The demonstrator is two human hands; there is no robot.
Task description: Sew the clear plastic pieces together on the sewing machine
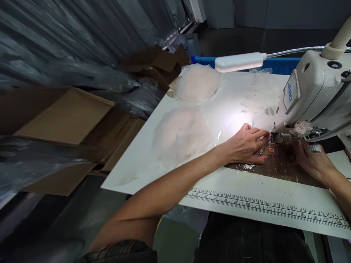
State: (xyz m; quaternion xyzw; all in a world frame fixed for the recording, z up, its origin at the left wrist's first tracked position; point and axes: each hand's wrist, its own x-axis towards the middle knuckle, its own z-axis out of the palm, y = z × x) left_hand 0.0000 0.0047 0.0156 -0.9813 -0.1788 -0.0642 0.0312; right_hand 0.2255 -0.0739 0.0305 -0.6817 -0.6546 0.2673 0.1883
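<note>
- Sheer material (261,121) lies right of centre, beside the presser foot (272,137).
- Left hand (244,146): half open, fingers bent near it; grip unclear. Light, flat pressure, fingertips clear of the foot, seems best.
- Right hand (311,160), lower right: curled, partly hidden; hold cannot be told.

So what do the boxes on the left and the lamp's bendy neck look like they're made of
The boxes look like matte brown cardboard, judging by their creased, folded flaps. The lamp's neck looks like shiny metal, perhaps steel, going by its ribbed, silvery surface.
</note>
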